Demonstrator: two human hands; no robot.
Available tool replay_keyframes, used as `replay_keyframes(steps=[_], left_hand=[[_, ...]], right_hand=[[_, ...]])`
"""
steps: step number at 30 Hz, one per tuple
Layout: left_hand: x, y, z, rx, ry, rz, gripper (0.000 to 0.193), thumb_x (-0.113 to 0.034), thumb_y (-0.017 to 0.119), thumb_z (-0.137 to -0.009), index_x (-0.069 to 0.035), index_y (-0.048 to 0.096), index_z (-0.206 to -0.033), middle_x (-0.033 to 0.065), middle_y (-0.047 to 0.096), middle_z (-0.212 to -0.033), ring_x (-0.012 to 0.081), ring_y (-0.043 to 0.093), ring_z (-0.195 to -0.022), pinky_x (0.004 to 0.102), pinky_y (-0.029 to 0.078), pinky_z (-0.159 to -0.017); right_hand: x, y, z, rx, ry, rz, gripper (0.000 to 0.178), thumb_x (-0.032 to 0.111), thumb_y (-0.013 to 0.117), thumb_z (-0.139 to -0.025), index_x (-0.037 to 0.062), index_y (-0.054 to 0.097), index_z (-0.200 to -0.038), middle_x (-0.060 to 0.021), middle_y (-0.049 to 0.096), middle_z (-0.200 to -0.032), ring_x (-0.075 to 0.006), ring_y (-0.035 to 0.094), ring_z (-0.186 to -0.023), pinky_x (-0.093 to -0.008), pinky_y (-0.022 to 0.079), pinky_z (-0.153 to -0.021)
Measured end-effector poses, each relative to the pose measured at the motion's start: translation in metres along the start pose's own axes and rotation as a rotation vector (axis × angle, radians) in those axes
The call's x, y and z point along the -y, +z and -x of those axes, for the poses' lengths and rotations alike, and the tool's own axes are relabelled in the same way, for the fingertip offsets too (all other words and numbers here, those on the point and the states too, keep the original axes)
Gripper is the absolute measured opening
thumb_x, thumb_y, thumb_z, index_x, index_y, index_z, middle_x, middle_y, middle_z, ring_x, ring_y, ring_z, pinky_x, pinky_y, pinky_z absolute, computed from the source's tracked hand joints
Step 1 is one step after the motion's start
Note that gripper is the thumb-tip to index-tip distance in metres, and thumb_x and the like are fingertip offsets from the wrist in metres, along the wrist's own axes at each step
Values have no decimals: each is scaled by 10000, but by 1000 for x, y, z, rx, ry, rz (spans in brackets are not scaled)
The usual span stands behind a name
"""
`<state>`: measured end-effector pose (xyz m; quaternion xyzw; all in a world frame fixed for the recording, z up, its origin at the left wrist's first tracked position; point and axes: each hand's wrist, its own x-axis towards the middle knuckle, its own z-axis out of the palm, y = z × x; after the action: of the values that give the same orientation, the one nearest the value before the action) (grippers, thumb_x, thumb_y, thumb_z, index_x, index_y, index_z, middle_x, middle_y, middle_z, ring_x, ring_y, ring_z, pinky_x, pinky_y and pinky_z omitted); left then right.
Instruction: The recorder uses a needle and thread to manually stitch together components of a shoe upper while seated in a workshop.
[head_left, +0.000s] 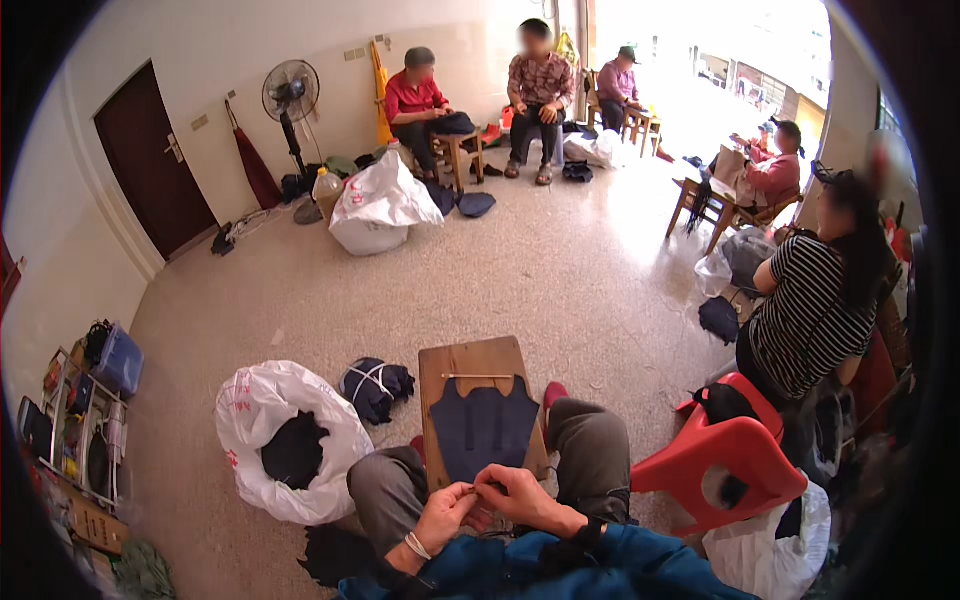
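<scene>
My left hand [447, 517] and my right hand [527, 500] meet in front of my lap, fingertips pinched together. Whatever lies between the fingers is too small to make out. Just beyond them, a dark navy cut fabric piece [484, 425] is spread flat on a wooden board [470, 358] between my knees. A thin pale stick [478, 377] rests across the board near the fabric's far edge. A white band circles my left wrist.
At my left stand a white sack [245, 400] of dark fabric pieces and a tied navy bundle [377, 388]. A red plastic stool [715, 460] is at my right, near a person in a striped top [815, 290]. Several other people sit farther off, near a fan [290, 92] and another white sack [385, 200].
</scene>
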<state>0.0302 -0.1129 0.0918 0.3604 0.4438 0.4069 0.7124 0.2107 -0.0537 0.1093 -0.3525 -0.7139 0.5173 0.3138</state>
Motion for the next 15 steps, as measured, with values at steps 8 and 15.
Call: replay_keyframes(steps=[8,15], left_hand=[[6,-11,10,-89,-84,122,131,-129,656,-948,-33,695,-1028,-31,620,-779,43,489,-587,187,372,-529],[-26,8,19,-155,-120,100,86,-122,619,-958,-46,649,-983,-7,579,-728,32,393,-473,195,287,-416]], right_hand=[[2,-8,0,141,13,-50,141,107,624,-919,-23,631,-973,-119,680,-805,-139,639,-748,-296,516,-689],[15,-3,-2,69,27,-185,106,99,615,-949,9,619,-1005,-22,626,-809,-68,557,-757,-251,473,-657]])
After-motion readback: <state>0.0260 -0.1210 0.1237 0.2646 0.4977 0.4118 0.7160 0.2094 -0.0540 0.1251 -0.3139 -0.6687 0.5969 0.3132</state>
